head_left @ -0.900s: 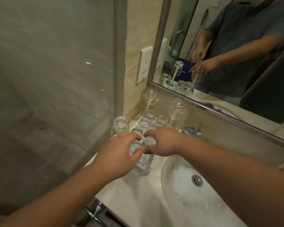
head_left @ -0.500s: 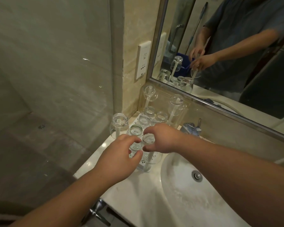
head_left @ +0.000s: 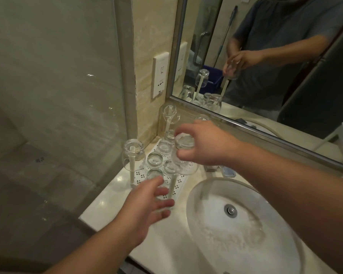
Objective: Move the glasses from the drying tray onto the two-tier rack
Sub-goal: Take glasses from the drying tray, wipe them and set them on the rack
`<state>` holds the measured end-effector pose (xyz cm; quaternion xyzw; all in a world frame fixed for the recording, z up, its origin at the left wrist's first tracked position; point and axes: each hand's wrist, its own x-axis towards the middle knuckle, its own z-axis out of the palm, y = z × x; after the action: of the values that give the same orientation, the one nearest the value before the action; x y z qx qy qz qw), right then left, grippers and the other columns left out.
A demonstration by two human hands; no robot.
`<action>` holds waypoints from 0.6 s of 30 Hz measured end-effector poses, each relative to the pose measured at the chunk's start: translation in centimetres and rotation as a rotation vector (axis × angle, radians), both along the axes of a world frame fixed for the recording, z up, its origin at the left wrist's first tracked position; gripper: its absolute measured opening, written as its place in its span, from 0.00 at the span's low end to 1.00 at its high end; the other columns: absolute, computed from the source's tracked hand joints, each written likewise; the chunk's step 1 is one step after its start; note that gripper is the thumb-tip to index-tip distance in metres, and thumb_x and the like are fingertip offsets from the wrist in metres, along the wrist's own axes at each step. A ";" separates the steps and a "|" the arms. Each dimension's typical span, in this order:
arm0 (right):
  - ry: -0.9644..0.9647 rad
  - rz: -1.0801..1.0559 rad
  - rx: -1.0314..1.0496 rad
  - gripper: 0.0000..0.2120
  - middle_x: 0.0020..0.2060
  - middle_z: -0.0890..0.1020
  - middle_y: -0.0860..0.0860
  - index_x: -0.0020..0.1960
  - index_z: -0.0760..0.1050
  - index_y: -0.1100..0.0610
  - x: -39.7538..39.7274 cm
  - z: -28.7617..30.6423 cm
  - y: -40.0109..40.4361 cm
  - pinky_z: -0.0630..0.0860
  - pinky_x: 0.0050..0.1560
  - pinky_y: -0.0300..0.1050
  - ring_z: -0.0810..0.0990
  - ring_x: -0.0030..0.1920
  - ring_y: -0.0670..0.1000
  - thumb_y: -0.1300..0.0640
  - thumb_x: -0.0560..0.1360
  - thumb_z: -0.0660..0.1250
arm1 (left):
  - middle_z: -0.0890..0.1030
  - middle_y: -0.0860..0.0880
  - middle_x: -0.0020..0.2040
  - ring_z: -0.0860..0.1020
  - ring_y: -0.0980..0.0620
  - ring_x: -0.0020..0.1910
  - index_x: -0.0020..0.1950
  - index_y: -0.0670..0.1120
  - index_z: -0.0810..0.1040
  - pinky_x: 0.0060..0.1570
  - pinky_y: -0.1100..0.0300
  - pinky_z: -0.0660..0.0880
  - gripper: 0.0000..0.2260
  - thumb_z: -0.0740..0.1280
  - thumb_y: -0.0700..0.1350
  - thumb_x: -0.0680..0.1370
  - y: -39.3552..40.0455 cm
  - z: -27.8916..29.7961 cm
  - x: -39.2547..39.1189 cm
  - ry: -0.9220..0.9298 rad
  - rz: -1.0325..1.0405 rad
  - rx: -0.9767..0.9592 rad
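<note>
A white perforated drying tray (head_left: 179, 181) sits on the counter in the corner, with several clear glasses upside down on it, such as one glass (head_left: 154, 159). White upright posts rise from it. One post on the left carries an inverted glass (head_left: 134, 153), and another at the back carries a second glass (head_left: 169, 114). My right hand (head_left: 204, 147) grips an upside-down glass (head_left: 183, 155) by its base, just above a bare white post (head_left: 171, 185). My left hand (head_left: 147, 208) hovers over the tray's front end with fingers spread, holding nothing.
The round sink basin (head_left: 246, 234) with its drain (head_left: 230, 210) lies right of the tray. A mirror (head_left: 265, 56) and a wall socket (head_left: 160, 74) stand behind. A glass partition (head_left: 57, 95) borders the counter on the left. Small items (head_left: 229, 171) lie behind the sink.
My right hand has lifted a glass up off the tray. My left hand has let go of the glasses, pulled back toward me and spread its fingers.
</note>
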<state>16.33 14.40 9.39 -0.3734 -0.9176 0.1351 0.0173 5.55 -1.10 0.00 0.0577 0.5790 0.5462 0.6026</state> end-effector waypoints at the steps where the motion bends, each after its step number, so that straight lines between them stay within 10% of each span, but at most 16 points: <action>1: 0.021 0.000 0.010 0.25 0.54 0.73 0.45 0.63 0.72 0.39 0.2 0.6 -0.1 0.76 0.52 0.49 0.74 0.54 0.48 0.39 0.67 0.68 | 0.82 0.43 0.52 0.84 0.43 0.40 0.59 0.44 0.78 0.38 0.52 0.78 0.15 0.67 0.54 0.79 -0.1 0.3 0.4 -0.159 -0.003 -0.023; 8: 0.117 0.023 0.103 0.23 0.51 0.73 0.42 0.60 0.70 0.35 1.0 2.6 -1.9 0.76 0.47 0.46 0.74 0.49 0.45 0.36 0.66 0.67 | 0.83 0.38 0.58 0.83 0.37 0.55 0.67 0.38 0.72 0.47 0.44 0.81 0.40 0.65 0.71 0.72 0.5 2.1 1.8 -0.714 -0.050 0.067; 18: 0.121 0.108 0.168 0.24 0.51 0.71 0.44 0.61 0.67 0.35 1.5 3.7 -5.0 0.78 0.45 0.50 0.76 0.47 0.49 0.36 0.67 0.68 | 0.82 0.41 0.60 0.83 0.41 0.56 0.68 0.40 0.74 0.51 0.50 0.79 0.46 0.62 0.77 0.67 1.2 4.1 2.3 -0.766 -0.033 0.191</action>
<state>17.80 9.42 13.04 -0.3116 -0.9419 0.0807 0.0964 7.87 0.11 4.13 -0.0850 0.2579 0.5699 0.7756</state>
